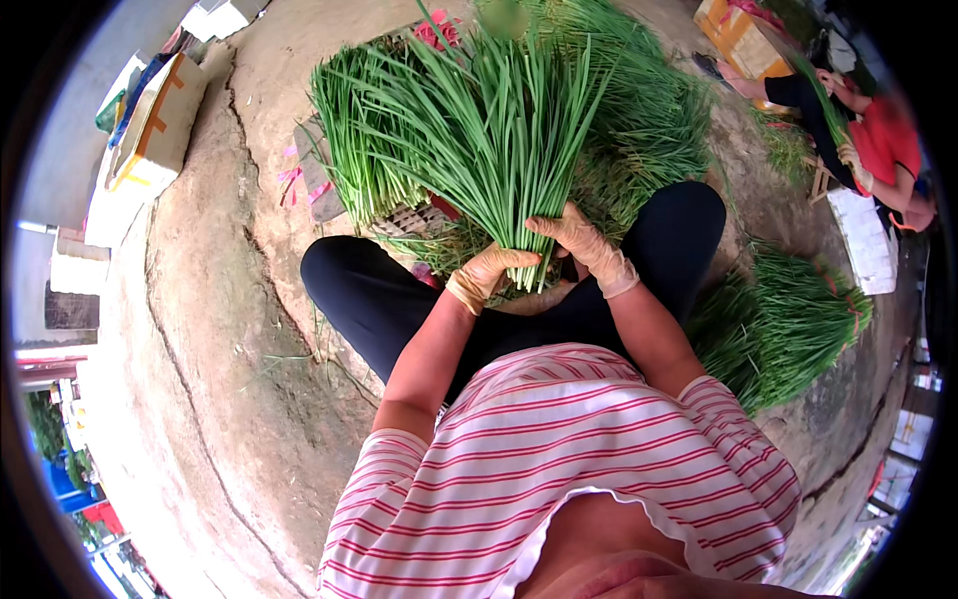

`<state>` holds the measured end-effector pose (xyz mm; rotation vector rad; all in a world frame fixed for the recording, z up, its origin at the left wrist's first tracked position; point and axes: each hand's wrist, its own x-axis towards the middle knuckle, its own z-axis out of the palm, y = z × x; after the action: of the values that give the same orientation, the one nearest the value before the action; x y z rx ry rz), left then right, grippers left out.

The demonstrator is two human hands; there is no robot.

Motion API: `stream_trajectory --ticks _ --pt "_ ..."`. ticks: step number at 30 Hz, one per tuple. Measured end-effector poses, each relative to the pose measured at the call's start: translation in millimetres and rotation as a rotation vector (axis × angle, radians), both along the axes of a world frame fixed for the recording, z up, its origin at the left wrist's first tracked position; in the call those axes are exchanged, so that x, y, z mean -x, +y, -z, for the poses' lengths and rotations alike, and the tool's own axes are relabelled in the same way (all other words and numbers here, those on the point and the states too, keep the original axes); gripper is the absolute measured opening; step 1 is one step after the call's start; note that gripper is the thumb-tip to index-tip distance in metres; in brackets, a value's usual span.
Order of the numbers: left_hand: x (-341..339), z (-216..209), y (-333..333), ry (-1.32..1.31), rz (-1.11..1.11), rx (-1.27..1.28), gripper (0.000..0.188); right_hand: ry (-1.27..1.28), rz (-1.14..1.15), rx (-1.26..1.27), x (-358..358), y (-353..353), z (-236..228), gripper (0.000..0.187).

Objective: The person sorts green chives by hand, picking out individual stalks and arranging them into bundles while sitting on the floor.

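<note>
Between my knees I hold a fanned bunch of long green chives (504, 150), its cut stem ends toward me and its leaves spreading away. My left hand (485, 275), in a thin pale glove, closes round the left of the stem ends, thumb across them. Gloved the same way, my right hand (584, 245) grips the right side a little higher, its thumb lying over the stems. Fingers behind the bunch are hidden. Just beyond my left knee stands a thick pile of chives (364, 150) with pale stems. Loose cut stalks lie below the bunch.
A large heap of chives (649, 110) spreads behind the bunch to the right. Another chive pile (788, 324) lies right of my right knee. Pink ties (289, 180) rest on cracked concrete. Foam boxes (165, 125) stand far left. A person in red (883, 140) sits at far right, holding chives.
</note>
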<state>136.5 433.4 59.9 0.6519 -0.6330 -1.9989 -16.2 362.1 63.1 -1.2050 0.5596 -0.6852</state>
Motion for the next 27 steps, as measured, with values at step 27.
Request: stream_trajectory --ticks 27 --pt "-1.6 8.8 -0.7 -0.12 -0.16 -0.085 0.029 0.373 0.168 0.207 12.5 -38.1 -85.9 0.025"
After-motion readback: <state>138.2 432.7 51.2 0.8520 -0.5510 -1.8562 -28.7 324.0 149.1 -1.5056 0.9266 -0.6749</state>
